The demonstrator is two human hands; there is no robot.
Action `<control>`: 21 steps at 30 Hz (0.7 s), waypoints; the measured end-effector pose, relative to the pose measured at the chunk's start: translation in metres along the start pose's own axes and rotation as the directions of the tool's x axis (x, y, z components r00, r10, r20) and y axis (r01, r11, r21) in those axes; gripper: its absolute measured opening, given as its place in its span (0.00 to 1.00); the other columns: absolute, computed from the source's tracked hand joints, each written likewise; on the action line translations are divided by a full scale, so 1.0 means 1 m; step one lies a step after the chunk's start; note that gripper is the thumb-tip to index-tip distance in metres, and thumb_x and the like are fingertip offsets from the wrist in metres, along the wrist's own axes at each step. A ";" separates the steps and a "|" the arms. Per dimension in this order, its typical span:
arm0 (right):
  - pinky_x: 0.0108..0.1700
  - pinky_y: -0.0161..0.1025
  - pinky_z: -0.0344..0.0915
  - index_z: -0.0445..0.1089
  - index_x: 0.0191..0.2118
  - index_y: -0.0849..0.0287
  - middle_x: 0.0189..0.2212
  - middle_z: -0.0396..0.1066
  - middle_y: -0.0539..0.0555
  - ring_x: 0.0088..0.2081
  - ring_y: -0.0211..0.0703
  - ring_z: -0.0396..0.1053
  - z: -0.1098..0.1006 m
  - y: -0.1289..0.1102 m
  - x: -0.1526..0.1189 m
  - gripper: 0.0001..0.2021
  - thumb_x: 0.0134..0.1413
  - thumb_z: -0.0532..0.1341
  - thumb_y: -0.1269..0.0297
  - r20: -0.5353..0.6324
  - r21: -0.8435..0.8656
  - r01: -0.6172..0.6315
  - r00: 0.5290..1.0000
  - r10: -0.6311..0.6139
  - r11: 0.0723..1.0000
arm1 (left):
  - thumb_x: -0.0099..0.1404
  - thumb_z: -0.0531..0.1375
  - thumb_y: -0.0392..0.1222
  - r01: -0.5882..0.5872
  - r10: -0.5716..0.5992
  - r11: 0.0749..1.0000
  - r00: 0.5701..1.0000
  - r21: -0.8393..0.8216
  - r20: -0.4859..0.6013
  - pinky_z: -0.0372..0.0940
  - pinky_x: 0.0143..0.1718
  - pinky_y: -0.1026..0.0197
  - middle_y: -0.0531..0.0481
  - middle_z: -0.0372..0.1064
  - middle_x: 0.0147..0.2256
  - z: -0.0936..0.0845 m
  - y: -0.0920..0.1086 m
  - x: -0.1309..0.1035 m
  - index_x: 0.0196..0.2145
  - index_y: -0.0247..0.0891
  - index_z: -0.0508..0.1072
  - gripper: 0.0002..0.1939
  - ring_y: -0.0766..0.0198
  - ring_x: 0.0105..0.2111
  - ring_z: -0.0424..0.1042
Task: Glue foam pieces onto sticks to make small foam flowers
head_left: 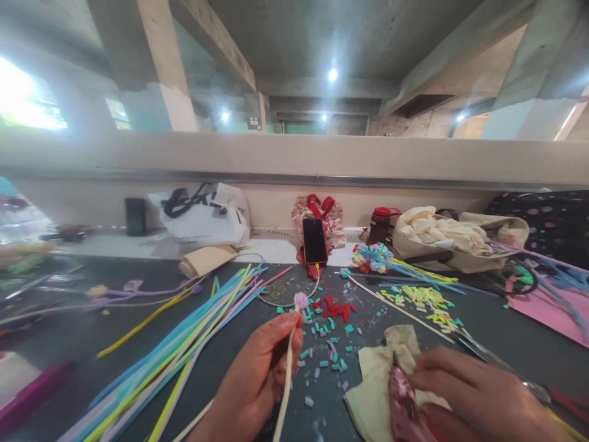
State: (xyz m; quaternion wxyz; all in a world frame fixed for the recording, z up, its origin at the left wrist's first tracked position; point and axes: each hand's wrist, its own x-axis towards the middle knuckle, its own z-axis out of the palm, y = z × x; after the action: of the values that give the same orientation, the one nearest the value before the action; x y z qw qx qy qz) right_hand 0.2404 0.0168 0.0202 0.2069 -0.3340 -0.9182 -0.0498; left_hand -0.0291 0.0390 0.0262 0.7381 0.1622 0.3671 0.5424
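My left hand [264, 362] is closed in a pinch on a cream-coloured flower stem [288, 380], held near its top. A small lilac bloom [301, 301] tips the stem, just above my fingertips. On the right, my right hand [478, 387] is smeared by motion beside a shiny pink glue gun [404, 399]. Its fingers reach the gun's side; whether they grip it I cannot tell. Under the gun's nozzle lies a crumpled cream cloth [372, 374]. Short teal and lilac cut pieces [329, 347] are scattered between my hands, with a pile of red pieces [338, 308] behind them.
Long coloured fuzzy stems [193, 344] spread across the left. A phone [315, 240] on a cable leans against a patterned bag [341, 215]. Yellow-green pieces [423, 296], a bunch of small flowers [373, 255], a dark bottle [380, 226] and a pink sheet [547, 310] are to the right.
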 end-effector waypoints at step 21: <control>0.32 0.32 0.55 0.68 0.38 0.54 0.34 0.69 0.50 0.34 0.38 0.66 0.054 0.021 0.111 0.09 0.53 0.53 0.70 0.373 0.072 0.120 0.918 -0.138 0.990 | 0.53 0.59 0.38 -0.227 0.230 0.973 0.969 0.046 -0.094 0.45 0.09 0.76 0.56 0.62 0.17 -0.013 0.018 0.007 0.26 0.32 0.70 0.05 0.81 0.10 0.51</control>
State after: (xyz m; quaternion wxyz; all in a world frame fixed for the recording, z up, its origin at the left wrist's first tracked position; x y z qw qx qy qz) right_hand 0.1579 0.1109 0.0155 0.0310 -0.2710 -0.9618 0.0236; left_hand -0.0498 0.0500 0.0265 0.6487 0.1890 0.3914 0.6247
